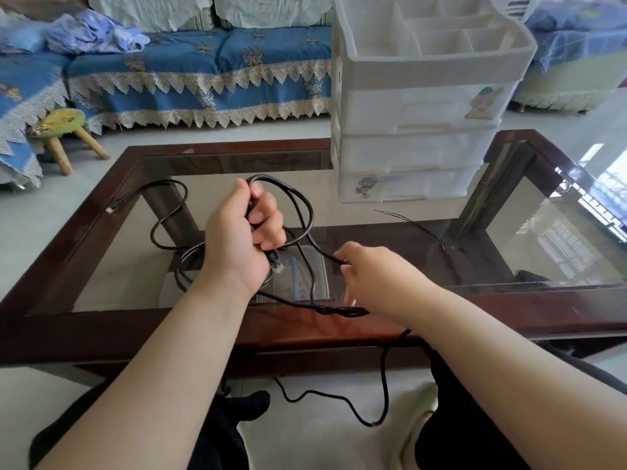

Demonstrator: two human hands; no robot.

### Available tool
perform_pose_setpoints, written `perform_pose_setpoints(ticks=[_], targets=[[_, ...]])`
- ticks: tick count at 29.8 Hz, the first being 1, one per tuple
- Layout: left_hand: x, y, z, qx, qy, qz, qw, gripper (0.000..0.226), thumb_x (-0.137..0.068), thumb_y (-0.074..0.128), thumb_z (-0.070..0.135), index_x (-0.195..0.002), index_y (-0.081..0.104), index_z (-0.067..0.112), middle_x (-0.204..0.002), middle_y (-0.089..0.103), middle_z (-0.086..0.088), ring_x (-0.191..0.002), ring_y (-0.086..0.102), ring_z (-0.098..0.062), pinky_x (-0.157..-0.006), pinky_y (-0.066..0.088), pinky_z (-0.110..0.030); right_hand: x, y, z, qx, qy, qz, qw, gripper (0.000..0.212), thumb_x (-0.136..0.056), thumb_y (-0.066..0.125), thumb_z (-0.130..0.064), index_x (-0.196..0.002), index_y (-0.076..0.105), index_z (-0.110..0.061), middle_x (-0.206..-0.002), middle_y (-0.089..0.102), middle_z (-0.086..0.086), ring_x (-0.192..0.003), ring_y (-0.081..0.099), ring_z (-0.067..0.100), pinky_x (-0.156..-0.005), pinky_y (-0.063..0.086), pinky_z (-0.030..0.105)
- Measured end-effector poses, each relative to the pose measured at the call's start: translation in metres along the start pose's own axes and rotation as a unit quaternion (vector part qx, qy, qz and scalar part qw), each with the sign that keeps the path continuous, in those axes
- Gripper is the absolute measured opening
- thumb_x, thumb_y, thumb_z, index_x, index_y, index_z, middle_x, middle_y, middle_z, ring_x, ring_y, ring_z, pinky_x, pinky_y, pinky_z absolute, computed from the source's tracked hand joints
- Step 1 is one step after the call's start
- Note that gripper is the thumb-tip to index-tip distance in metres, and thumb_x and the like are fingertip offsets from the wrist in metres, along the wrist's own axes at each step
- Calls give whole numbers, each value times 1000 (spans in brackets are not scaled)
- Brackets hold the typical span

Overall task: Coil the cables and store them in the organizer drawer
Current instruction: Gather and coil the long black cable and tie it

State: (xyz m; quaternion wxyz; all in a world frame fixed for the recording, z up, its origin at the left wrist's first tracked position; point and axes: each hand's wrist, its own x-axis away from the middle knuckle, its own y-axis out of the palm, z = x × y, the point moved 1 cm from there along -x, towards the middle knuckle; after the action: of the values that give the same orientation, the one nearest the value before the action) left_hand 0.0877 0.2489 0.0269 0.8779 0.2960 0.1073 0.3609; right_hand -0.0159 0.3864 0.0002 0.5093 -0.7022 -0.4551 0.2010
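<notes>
A long black network cable (307, 212) is partly looped above the glass-topped table (509, 239). My left hand (244, 232) is closed around a bundle of its loops, and a clear plug hangs just below the fist. My right hand (366, 269) pinches a strand of the same cable to the right of that fist. More of the cable lies on the glass to the left, ending in a second plug (111, 208). One stretch drops over the near edge to the floor. The white organizer (420, 130) stands at the back right with its three drawers closed.
A thin black wire (410, 222) lies on the glass in front of the organizer. A clear bag with a blue strip (295, 276) sits under the loops. A blue-covered sofa (203, 69) and a small wooden stool (64, 130) stand beyond the table.
</notes>
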Motion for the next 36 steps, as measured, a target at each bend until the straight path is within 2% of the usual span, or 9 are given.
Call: perform_pose_setpoints(ticks=[4, 8, 11, 14, 17, 22, 28, 32, 36], targets=[[6, 9, -14, -230, 45, -57, 970, 34, -106, 25, 27, -77, 38, 15, -56, 38, 9, -42, 30, -7, -40, 26, -20, 8, 3, -20, 141, -49, -31, 988, 7, -91, 40, -5, -97, 40, -9, -71, 46, 5, -55, 40, 23, -43, 23, 29], [11, 14, -24, -419, 63, -75, 903, 34, -106, 26, 28, -79, 43, 14, -68, 50, 5, -63, 51, -9, -52, 43, -21, 10, 2, -33, 185, -113, -33, 976, 22, -89, 44, -7, -110, 45, -6, -86, 56, 8, -69, 53, 28, -54, 35, 32], [11, 12, -29, -502, 59, -78, 860, 37, -105, 27, 31, -80, 50, 15, -80, 57, 2, -80, 55, -16, -68, 52, -34, 7, -8, -34, 190, -141, -28, 971, 21, -87, 46, -5, -107, 53, -7, -71, 40, -2, -57, 40, 17, -51, 32, 29], [12, 11, -32, -508, 48, -71, 857, 36, -105, 28, 30, -88, 52, 9, -83, 57, 4, -79, 55, -12, -74, 50, -38, 4, -16, -33, 166, -147, -15, 975, 7, -86, 46, -6, -87, 52, -9, -67, 40, -1, -65, 46, 23, -55, 35, 31], [11, 10, -33, -500, 39, -65, 862, 39, -105, 28, 32, -97, 49, 0, -85, 57, 0, -76, 54, -11, -72, 47, -35, 2, -19, -35, 124, -163, 16, 979, 5, -89, 47, -10, -92, 52, -10, -72, 41, -3, -71, 48, 24, -59, 37, 33], [7, 5, -29, -491, 26, -22, 870, 36, -105, 29, 31, -78, 45, 13, -69, 49, 1, -57, 52, -4, -54, 45, -21, -4, -17, -36, 63, -180, 75, 979, 25, -91, 52, -27, -92, 30, -14, -78, 50, 0, -70, 53, 27, -54, 33, 32], [-1, 2, -19, -625, 36, -52, 778, 42, -104, 28, 32, -86, 50, 1, -73, 54, -6, -67, 50, -19, -57, 36, -29, -1, -15, -38, -46, -157, 24, 986, 43, -82, 66, -40, -97, 34, -15, -86, 53, -4, -76, 53, 18, -62, 43, 33], [3, 4, -18, -686, 80, -59, 721, 39, -103, 30, 32, -71, 40, 12, -70, 54, -7, -63, 49, -19, -57, 34, -33, 5, -12, -32, -52, -147, -31, 987, 42, -80, 66, -30, -102, 34, -14, -84, 51, -3, -77, 52, 19, -64, 44, 35], [4, -2, -14, -681, 99, -77, 722, 43, -103, 34, 32, -69, 41, 7, -61, 46, -5, -56, 42, -18, -54, 30, -34, 7, -10, -10, -42, -113, -31, 992, 56, -76, 63, -28, -126, 36, -22, -123, 42, -3, -112, 44, 17, -92, 43, 36]])
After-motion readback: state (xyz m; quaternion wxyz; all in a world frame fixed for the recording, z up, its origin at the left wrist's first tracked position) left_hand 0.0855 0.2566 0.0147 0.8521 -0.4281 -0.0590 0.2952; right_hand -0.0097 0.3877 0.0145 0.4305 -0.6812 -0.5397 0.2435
